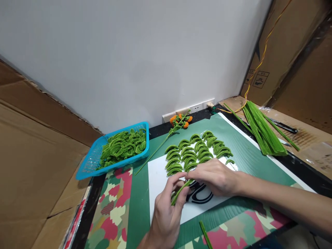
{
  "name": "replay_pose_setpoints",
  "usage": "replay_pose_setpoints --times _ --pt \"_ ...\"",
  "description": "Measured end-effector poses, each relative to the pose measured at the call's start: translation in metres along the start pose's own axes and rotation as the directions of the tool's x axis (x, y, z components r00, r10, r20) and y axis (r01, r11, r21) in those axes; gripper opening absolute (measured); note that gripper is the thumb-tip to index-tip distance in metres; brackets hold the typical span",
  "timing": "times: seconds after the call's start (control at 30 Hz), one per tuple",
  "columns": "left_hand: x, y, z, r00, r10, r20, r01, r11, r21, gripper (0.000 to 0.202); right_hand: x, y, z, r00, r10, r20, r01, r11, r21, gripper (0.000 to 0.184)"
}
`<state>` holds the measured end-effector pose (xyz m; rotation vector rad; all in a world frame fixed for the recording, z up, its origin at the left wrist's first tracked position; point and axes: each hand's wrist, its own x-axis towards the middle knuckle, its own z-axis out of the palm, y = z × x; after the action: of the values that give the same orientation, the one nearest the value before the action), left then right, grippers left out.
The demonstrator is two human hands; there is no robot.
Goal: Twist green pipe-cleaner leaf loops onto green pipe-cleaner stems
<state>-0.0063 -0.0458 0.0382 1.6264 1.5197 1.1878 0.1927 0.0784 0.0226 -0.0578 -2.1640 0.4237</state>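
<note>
A green pipe cleaner [182, 191] runs between my two hands over a white sheet [157, 186]. My left hand [167, 204] pinches it between thumb and fingers. My right hand [216, 175] grips its far end, and the fingertips there are partly hidden. Beyond my hands, several short curved green pieces [188, 151] lie in rows on the sheet. Thick black curved lines [201, 197] show on the sheet under my hands. Another green pipe cleaner [205, 235] lies near the table's front edge.
A blue basket [148, 136] at left holds a heap of looped green pieces. An orange-flowered stem [178, 121] lies behind the sheet. At right are a bundle of green pipe cleaners [261, 131], a black-handled tool [284, 126] and a yellow cable [263, 55]. Cardboard [33, 148] walls both sides.
</note>
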Motion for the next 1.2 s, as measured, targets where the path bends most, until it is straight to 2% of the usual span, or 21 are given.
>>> replay_pose_setpoints --times 0.1,0.23,0.37,0.5,0.6,0.7,0.87,1.07,1.2 --pt "0.003 0.008 0.001 0.998 -0.07 0.004 0.07 0.996 -0.045 0.028 0.0 0.0 0.0 0.997 0.076 0.001 -0.076 0.993 0.088 0.025" --pt "0.006 0.016 0.0 0.989 -0.148 0.021 0.149 0.988 -0.051 0.031 0.001 -0.002 -0.001 0.968 0.247 0.049 -0.251 0.938 0.239 0.018" --pt "0.009 0.019 0.0 0.956 -0.269 0.118 0.285 0.946 -0.152 0.05 0.004 -0.004 -0.004 0.875 0.474 0.095 -0.467 0.777 0.423 0.012" --pt "0.012 0.019 0.002 0.912 -0.354 0.208 0.404 0.864 -0.299 0.056 0.008 -0.004 -0.005 0.767 0.622 0.156 -0.58 0.571 0.581 0.02" --pt "0.014 0.019 0.003 0.894 -0.384 0.232 0.446 0.821 -0.357 0.058 0.01 -0.004 -0.005 0.74 0.636 0.221 -0.604 0.482 0.635 0.03" --pt "0.014 0.019 0.004 0.887 -0.395 0.237 0.459 0.805 -0.376 0.059 0.01 -0.007 -0.005 0.747 0.615 0.253 -0.61 0.483 0.628 0.033" --pt "0.012 0.017 0.003 0.875 -0.39 0.287 0.478 0.792 -0.381 0.059 0.01 -0.011 -0.004 0.733 0.639 0.234 -0.619 0.485 0.617 0.035" --pt "0.012 0.014 0.003 0.864 -0.402 0.303 0.499 0.759 -0.417 0.054 0.008 -0.009 -0.001 0.672 0.697 0.25 -0.639 0.374 0.673 0.032" --pt "0.012 0.014 0.004 0.862 -0.404 0.306 0.502 0.759 -0.414 0.053 0.008 -0.008 0.001 0.66 0.712 0.24 -0.628 0.347 0.697 0.03"
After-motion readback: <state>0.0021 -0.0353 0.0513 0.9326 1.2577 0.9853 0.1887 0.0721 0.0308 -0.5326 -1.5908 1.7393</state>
